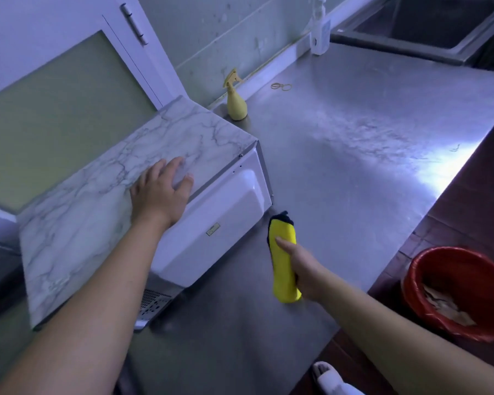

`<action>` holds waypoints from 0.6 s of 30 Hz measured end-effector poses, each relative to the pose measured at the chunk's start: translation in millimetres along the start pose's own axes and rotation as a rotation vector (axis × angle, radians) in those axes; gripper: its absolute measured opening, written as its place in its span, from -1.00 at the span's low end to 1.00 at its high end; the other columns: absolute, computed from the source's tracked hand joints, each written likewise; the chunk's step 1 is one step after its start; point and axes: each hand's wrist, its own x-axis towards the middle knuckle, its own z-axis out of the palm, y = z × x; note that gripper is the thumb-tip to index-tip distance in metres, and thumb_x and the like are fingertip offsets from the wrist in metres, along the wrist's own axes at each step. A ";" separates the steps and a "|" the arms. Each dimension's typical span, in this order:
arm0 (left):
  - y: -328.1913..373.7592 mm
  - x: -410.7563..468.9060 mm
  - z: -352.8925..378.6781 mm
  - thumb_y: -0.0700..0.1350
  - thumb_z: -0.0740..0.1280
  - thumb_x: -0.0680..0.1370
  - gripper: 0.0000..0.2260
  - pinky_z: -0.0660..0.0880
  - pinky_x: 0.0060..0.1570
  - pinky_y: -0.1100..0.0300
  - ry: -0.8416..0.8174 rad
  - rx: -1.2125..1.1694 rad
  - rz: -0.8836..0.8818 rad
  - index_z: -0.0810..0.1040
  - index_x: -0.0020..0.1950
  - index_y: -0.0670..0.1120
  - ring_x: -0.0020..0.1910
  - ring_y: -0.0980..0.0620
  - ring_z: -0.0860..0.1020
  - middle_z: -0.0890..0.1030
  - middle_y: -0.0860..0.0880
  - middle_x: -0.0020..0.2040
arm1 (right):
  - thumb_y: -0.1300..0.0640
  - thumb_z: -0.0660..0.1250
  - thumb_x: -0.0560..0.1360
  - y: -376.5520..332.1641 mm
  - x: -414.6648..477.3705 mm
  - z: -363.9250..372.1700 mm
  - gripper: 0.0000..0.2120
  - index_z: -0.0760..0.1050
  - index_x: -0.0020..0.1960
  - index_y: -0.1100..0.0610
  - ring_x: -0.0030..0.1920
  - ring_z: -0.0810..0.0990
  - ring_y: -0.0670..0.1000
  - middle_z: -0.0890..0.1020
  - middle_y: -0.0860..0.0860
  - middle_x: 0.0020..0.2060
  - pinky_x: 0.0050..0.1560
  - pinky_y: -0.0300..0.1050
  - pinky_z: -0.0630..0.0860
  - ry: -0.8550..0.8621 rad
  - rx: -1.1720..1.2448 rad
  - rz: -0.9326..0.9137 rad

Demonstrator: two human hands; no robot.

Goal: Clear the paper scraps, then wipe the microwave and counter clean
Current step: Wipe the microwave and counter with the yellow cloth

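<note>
On the marbled top of the microwave point(120, 192), left hand point(160, 192) flat, fingers spread, gripping nothing. Over the steel counter point(354, 172), right hand point(300, 266) curled round a rolled yellow cloth point(284, 260). Paper scraps point(445, 306) inside the red bin point(428, 309).

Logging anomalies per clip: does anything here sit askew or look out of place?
Yes. The microwave sits skewed on the counter, its back panel turned outward. Rubber bands lie loose near the wall.

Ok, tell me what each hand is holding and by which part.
Right hand grips the folded yellow cloth around its middle. Left hand holds nothing; it rests on the microwave top.
</note>
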 end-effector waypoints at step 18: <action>0.0 2.2 1.8 0.24 0.14 0.58 -0.54 0.10 0.51 -0.09 0.047 -0.009 0.009 0.32 0.48 0.24 0.52 -0.06 0.22 0.28 0.04 0.55 | 0.06 0.25 0.63 -96.5 1.2 -39.7 -0.60 0.38 0.42 0.16 0.32 0.49 0.20 0.43 0.13 0.44 0.36 0.16 0.37 0.262 0.245 0.034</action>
